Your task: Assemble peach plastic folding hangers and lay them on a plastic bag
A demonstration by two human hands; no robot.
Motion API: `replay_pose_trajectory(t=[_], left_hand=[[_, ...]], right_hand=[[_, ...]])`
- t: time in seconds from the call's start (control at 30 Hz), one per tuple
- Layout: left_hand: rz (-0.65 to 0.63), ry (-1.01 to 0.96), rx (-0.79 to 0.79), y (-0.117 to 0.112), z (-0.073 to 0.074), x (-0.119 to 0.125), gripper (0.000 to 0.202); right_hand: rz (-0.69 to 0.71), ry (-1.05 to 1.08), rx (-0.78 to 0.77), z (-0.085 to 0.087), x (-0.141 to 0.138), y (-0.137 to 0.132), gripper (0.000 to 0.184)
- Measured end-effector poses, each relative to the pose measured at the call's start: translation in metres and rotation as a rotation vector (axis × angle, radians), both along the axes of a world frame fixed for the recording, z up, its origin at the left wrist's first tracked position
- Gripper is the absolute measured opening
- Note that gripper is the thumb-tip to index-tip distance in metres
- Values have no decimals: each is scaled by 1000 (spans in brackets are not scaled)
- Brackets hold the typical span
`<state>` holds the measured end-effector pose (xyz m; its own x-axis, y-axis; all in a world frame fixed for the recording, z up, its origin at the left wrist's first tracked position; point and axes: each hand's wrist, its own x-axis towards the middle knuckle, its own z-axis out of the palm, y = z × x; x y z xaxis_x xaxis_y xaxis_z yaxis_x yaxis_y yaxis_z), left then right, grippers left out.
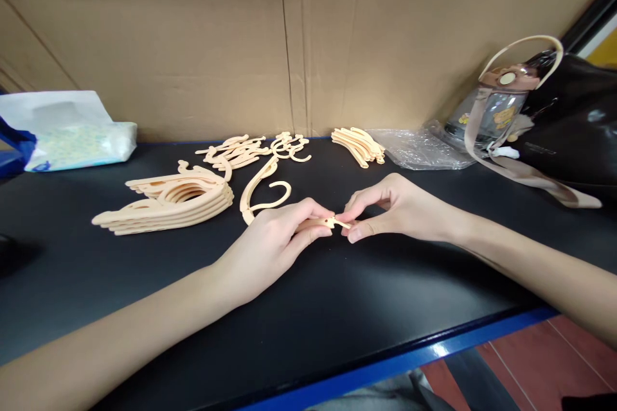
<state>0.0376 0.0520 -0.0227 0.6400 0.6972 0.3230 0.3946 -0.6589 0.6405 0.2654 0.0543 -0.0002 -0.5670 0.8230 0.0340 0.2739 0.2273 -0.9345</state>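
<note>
My left hand [277,241] and my right hand [393,209] meet over the middle of the black table [337,308]. Both pinch a peach plastic hanger piece [332,223] between their fingertips; most of it is hidden under my left fingers. A hook-shaped piece [263,192] lies just behind my left hand, touching or close to the held part. To the left lies a stack of assembled peach hangers [168,202].
Loose hook parts [250,151] and a small pile of hanger arms [359,143] lie near the cardboard wall [289,38]. A clear plastic bag [419,149], a water bottle with strap [496,109] and a black bag [573,122] sit at right. A tissue pack [72,135] sits at left.
</note>
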Motion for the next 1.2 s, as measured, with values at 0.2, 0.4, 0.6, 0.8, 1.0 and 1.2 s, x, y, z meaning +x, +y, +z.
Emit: replay_pose_trajectory(t=[0.2,0.4,0.6,0.8,1.0,1.2], left_hand=[[13,44,43,0,-2,0,13],[-3,73,-28,1,-1,3,13],[2,32,-73,0,-1,9,16],[28,71,-43,-3,0,9,12],[36,66,-96,-3,1,10,13],[23,55,-172,-3,2,11,13]], right_hand=[[24,-90,115,-4,-1,-3,24],[5,-228,269,-6,-3,-4,19],[27,-318,376,-1,-1,-5,14],[55,-378,490,1,-2,-7,10],[29,-419,480,3,-5,-12,11],[58,-442,518,6,-6,-15,12]])
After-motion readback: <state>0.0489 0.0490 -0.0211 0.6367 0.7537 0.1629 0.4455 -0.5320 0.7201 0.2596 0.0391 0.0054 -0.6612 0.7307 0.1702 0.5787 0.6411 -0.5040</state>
